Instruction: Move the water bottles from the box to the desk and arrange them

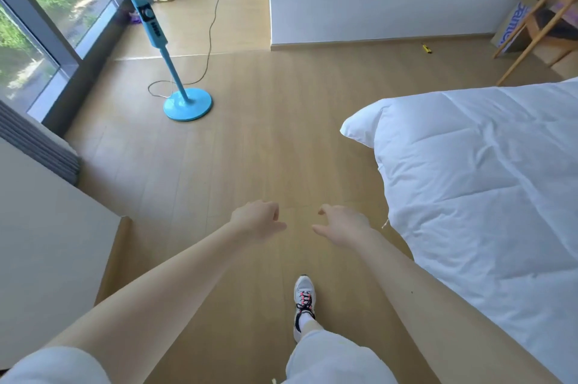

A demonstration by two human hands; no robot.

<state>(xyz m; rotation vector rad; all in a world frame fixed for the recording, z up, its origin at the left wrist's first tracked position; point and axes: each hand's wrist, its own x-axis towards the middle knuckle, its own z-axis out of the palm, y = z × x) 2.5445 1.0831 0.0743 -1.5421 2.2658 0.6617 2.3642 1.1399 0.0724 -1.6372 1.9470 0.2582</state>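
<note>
My left hand and my right hand hang out in front of me over the wooden floor, close together, fingers loosely curled, holding nothing. A cardboard box with blue lettering stands on the floor at the far right by the wall, partly behind wooden chair legs; its contents are hidden. No water bottles are in view. A pale flat surface fills the left edge; I cannot tell whether it is the desk.
A white duvet covers the bed on the right. A blue standing fan with a trailing cable stands ahead left by the window. A wooden chair is far right. A small yellow object lies by the wall. My shoe steps forward.
</note>
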